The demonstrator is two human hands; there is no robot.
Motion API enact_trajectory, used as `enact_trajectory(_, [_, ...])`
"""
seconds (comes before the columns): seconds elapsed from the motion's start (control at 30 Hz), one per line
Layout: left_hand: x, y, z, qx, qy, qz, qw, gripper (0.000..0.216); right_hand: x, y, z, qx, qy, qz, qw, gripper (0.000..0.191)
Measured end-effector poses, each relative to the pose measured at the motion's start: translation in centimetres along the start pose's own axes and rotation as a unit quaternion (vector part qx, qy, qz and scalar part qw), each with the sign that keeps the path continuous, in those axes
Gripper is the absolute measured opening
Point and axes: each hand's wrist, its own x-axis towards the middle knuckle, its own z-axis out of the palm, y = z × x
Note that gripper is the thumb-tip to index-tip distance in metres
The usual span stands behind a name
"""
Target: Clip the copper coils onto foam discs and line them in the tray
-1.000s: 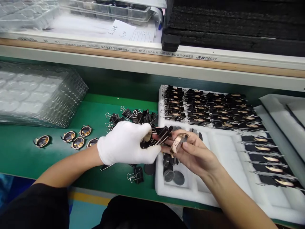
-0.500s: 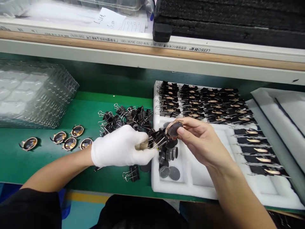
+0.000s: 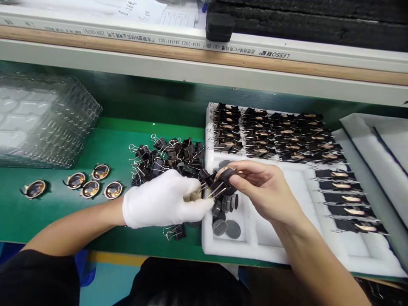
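Observation:
My left hand (image 3: 165, 199), in a white glove, pinches the wire handles of a black binder clip (image 3: 213, 183) and holds it spread. My bare right hand (image 3: 266, 189) grips a small round part with a copper-coloured frame and a dark disc (image 3: 227, 173), pressed against the clip's jaws. Both hands meet just above the left end of a white foam tray (image 3: 255, 248). Loose dark discs (image 3: 227, 229) lie in the tray's near-left pocket below my fingers.
A heap of black binder clips (image 3: 168, 155) lies on the green mat behind my left hand, and one clip (image 3: 175, 231) sits near the edge. Several round copper-framed parts (image 3: 91, 189) lie to the left. Rows of clipped parts (image 3: 274, 136) fill the tray. Clear blister trays (image 3: 41, 121) are stacked far left.
My right hand turned the copper-framed part and brought it onto the binder clip held by my left hand. The camera shifted slightly; both hands stay close together.

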Motion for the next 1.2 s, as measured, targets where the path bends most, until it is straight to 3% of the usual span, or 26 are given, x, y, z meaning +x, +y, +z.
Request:
enact_trajectory(0.1, [-0.4,0.4,-1.5,0.009,-0.042,-0.027,0.999,0.04,0.1,0.2,0.2,0.029,0.027,0.019,0.999,0.015])
enact_trajectory(0.17, [-0.7,0.2,-3.4,0.033,-0.036,-0.016,0.999,0.035,0.3,0.1,0.1,0.099,0.044,0.044,0.993,0.018])
enact_trajectory(0.23, [-0.9,-0.5,-5.4,0.103,0.051,0.004,0.993,0.038,0.4,-0.2,-0.1,0.191,0.062,0.064,0.977,0.017])
enact_trajectory(0.3, [-1.2,-1.4,-6.9,0.201,0.144,-0.006,0.969,0.044,0.6,-0.3,-0.4,0.259,0.083,0.063,0.96,0.018])
enact_trajectory(0.37, [-1.3,-2.2,-7.5,0.272,0.148,-0.037,0.95,0.044,0.7,-0.3,-0.5,0.284,0.107,0.055,0.951,0.023])
enact_trajectory(0.43, [-1.3,-2.8,-7.2,0.304,0.086,-0.034,0.948,0.037,0.8,-0.1,-0.4,0.286,0.12,0.065,0.949,0.024])
enact_trajectory(0.5, [-1.1,-3.2,-6.5,0.333,0.035,0.011,0.942,0.029,0.7,0.0,0.0,0.275,0.124,0.088,0.949,0.022])
enact_trajectory(0.6, [-0.3,-3.6,-5.7,0.388,0.003,0.069,0.919,0.021,0.5,0.0,0.4,0.235,0.098,0.118,0.96,0.025])
enact_trajectory(0.67, [0.2,-3.6,-5.5,0.4,0.03,0.081,0.912,0.031,0.2,0.0,0.5,0.182,0.051,0.114,0.975,0.026])
enact_trajectory(0.73, [0.4,-3.3,-5.5,0.36,0.107,0.092,0.922,0.033,-0.1,0.1,0.6,0.087,0.0,0.064,0.994,0.025])
enact_trajectory(0.8, [0.3,-2.6,-5.1,0.255,0.191,0.098,0.943,0.03,-0.3,0.2,0.8,-0.023,-0.044,-0.011,0.999,0.024])
enact_trajectory(0.87, [0.2,-1.8,-4.5,0.133,0.236,0.08,0.959,0.027,-0.4,0.1,1.1,-0.085,-0.079,-0.063,0.991,0.025])
enact_trajectory(0.93, [0.0,-1.0,-3.8,0.055,0.238,0.066,0.967,0.028,-0.4,-0.1,1.4,-0.081,-0.108,-0.083,0.987,0.025])
enact_trajectory(1.0, [0.0,-0.7,-3.3,0.051,0.226,0.081,0.969,0.031,-0.4,-0.1,1.5,-0.061,-0.108,-0.094,0.988,0.024])
enact_trajectory(1.1, [0.0,-0.8,-3.0,0.146,0.196,0.108,0.964,0.033,-0.4,0.1,1.3,-0.064,-0.086,-0.108,0.988,0.02])
enact_trajectory(1.2, [-0.1,-0.7,-2.8,0.221,0.166,0.067,0.959,0.044,-0.4,0.3,1.1,-0.075,-0.091,-0.109,0.987,0.019])
